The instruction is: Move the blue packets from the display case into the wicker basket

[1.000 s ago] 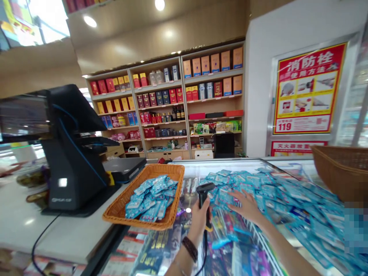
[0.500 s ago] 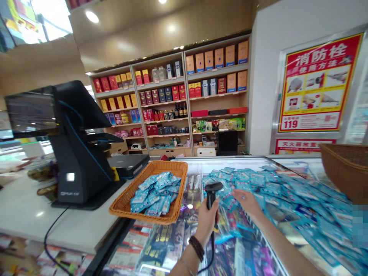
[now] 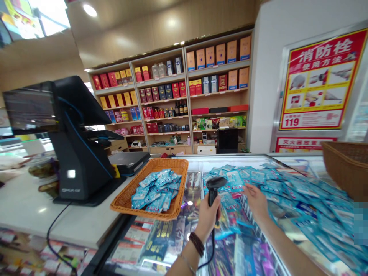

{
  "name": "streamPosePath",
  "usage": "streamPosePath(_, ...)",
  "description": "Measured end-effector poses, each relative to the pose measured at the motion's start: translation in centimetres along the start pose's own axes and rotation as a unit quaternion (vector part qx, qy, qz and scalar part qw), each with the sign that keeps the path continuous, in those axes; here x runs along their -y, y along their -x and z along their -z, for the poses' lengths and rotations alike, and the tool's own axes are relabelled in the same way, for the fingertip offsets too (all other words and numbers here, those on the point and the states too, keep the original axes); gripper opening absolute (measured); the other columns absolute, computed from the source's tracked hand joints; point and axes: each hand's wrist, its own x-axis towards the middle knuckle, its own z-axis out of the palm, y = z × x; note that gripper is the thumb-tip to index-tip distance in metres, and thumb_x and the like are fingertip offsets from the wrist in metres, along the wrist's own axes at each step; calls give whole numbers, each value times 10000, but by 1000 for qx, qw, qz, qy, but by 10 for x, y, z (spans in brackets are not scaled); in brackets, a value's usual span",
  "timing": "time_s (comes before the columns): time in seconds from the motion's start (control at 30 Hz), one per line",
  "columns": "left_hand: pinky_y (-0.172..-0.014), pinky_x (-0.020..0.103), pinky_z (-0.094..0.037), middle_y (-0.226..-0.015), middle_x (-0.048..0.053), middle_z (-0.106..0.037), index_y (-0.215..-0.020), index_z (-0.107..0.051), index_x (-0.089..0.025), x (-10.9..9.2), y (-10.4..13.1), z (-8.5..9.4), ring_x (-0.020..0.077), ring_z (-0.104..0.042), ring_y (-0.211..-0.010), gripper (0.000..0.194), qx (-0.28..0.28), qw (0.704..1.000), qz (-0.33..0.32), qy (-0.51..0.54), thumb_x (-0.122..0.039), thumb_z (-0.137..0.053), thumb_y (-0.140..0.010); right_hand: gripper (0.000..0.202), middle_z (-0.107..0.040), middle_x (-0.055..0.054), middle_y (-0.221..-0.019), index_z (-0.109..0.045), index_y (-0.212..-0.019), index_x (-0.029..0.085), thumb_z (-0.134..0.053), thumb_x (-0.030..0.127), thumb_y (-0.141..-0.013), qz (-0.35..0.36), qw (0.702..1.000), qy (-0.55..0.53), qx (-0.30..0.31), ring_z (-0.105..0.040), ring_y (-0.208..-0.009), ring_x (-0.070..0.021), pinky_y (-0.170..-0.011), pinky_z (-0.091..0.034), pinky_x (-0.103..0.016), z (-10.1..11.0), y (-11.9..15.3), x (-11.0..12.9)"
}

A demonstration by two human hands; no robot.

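Observation:
In the head view, my left hand (image 3: 208, 216) is wrapped round the handle of a black barcode scanner (image 3: 215, 184), held upright with its head on top. A dark cable runs down from it. To the right, my right hand (image 3: 255, 201) has its fingers pinched at the edge of a small blue packet (image 3: 235, 179), which stands up in front of the scanner head. Many similar blue packets (image 3: 287, 188) lie spread over the glass top beyond and beside my right hand. An orange wicker basket (image 3: 120, 205) with a heap of blue packets stands left of the scanner.
A black checkout terminal (image 3: 83, 153) stands on the white counter (image 3: 86, 226) at left. Under the glass lie bagged goods (image 3: 161, 245). A brown basket (image 3: 342, 168) sits at the right edge. Shelves with boxed goods (image 3: 161, 96) line the back wall.
My right hand has shifted right and slightly up, and a blue packet now shows raised at its fingertips. My left hand and the scanner have barely moved, the scanner head rising slightly.

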Motion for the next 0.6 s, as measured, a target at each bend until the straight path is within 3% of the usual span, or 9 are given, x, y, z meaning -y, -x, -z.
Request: streamPosePath(0.6, -457, 243, -349, -635, -81, -611, -926, -667, -262, -5, 1, 3, 91, -492, -433, 928, 8, 999, 5, 32, -1080, -1026, -678, 568, -974, -168, -960, -775, -948, 343, -866, 800, -624, -19, 1000, -10, 14, -960, -1042, -487, -961, -727, -569, 5, 4, 10)
